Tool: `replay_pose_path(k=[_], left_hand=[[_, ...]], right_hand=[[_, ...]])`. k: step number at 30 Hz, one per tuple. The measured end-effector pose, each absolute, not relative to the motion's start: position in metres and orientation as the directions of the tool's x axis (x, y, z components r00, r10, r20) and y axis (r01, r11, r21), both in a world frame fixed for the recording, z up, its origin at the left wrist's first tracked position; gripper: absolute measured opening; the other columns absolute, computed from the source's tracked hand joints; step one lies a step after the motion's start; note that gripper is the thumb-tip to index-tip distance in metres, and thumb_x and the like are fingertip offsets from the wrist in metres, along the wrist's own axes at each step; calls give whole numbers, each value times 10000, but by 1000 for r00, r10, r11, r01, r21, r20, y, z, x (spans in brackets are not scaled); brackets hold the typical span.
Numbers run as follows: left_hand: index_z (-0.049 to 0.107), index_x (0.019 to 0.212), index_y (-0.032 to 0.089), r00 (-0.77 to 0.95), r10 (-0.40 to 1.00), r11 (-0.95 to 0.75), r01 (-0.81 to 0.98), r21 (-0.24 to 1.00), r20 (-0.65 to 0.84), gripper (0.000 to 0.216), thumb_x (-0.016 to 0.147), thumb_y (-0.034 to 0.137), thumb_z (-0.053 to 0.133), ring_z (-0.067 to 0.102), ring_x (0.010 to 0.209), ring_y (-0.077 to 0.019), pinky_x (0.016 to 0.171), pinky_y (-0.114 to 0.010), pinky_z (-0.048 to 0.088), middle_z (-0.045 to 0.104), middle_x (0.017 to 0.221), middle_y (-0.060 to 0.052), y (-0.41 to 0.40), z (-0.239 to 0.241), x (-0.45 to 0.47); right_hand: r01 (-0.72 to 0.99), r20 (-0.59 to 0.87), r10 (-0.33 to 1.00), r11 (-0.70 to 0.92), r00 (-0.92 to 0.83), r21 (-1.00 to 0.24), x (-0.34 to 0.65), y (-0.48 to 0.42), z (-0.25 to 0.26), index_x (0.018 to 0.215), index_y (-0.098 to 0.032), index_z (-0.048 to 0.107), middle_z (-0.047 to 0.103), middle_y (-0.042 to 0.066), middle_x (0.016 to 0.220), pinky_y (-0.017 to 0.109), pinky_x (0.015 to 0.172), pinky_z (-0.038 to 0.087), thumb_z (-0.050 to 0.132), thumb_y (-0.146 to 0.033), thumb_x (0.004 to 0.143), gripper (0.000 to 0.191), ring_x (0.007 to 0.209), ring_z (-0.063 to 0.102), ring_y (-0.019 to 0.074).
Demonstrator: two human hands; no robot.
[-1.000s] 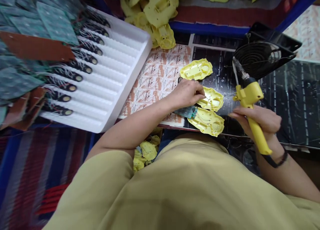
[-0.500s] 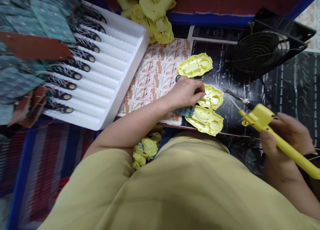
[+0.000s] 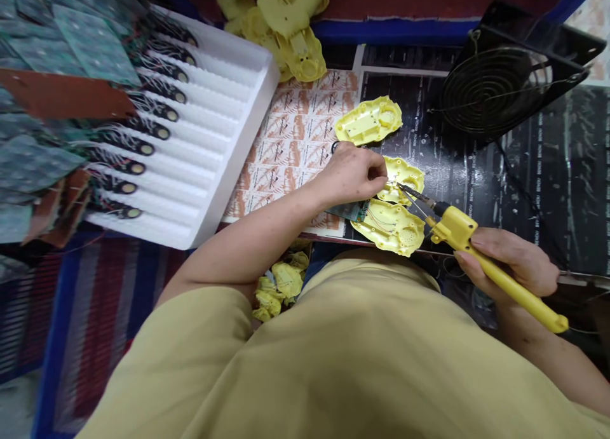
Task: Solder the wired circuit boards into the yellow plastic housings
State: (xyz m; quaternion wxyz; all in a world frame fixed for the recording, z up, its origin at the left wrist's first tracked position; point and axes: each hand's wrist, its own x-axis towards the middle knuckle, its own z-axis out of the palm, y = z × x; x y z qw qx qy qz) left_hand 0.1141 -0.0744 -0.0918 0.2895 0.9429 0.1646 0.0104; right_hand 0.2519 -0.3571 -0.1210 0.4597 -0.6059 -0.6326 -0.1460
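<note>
My right hand is wrapped round a yellow soldering iron with a thin feed tube beside its tip. The tip reaches into the middle yellow plastic shell. Over the left end of that shell, my left hand is pinched closed; what its fingertips hold is too small to make out, though thin wires show near them. A second yellow shell lies nearer my body, with wires and a green circuit board at its left end. Farther off rests a third yellow shell.
On the left a white foam tray carries wired black parts with round discs, beside stacked green circuit boards. More yellow shells are heaped at the back. A black fan stands at the back right, its cable running along the tabletop.
My right hand has brought the soldering iron left, so its tip has moved from beside the middle shell to inside it. My left hand stays pinched in nearly the same place.
</note>
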Motion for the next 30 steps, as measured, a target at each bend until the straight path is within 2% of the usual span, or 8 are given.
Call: replay_pose_path(k=[5, 12, 16, 21, 30], left_hand=[[817, 875, 197, 939, 328, -786, 330, 523, -100, 192, 830, 203, 630, 731, 859, -205, 1072, -451, 517, 781, 807, -31, -76, -91, 116], [792, 834, 210, 958, 278, -787, 267, 557, -68, 151, 812, 204, 642, 710, 849, -188, 1086, -455, 504, 752, 771, -4, -72, -91, 116], [783, 819, 201, 956, 284, -782, 277, 558, -77, 141, 812, 198, 643, 703, 837, -192, 1085, -461, 500, 736, 743, -9, -72, -90, 116], [779, 815, 199, 954, 282, -778, 288, 559, -100, 139, 807, 180, 641, 710, 843, -201, 1117, -481, 488, 730, 755, -11, -73, -86, 117], [801, 844, 205, 955, 275, -782, 290, 552, -111, 177, 797, 194, 630, 732, 892, -224, 1118, -468, 494, 758, 791, -29, -72, -85, 118]], right_hand=[[916, 730, 673, 213, 115, -341, 251, -355, -122, 993, -243, 705, 792, -18, 840, 275, 613, 665, 902, -159, 875, 244, 681, 769, 181], [914, 729, 681, 247, 73, -322, 254, -352, -124, 1034, -257, 707, 802, -23, 872, 282, 575, 652, 950, -243, 860, 299, 700, 781, 188], [919, 682, 730, 243, 37, -309, 258, -356, -121, 1067, -250, 700, 810, -15, 921, 289, 640, 659, 949, -231, 863, 323, 755, 787, 181], [930, 703, 710, 228, 44, -288, 262, -360, -118, 1023, -245, 678, 796, -6, 899, 276, 644, 642, 856, -224, 946, 195, 756, 778, 172], [924, 690, 723, 237, 40, -301, 262, -358, -119, 1059, -262, 719, 808, -17, 910, 299, 625, 667, 947, -257, 866, 299, 732, 782, 187]])
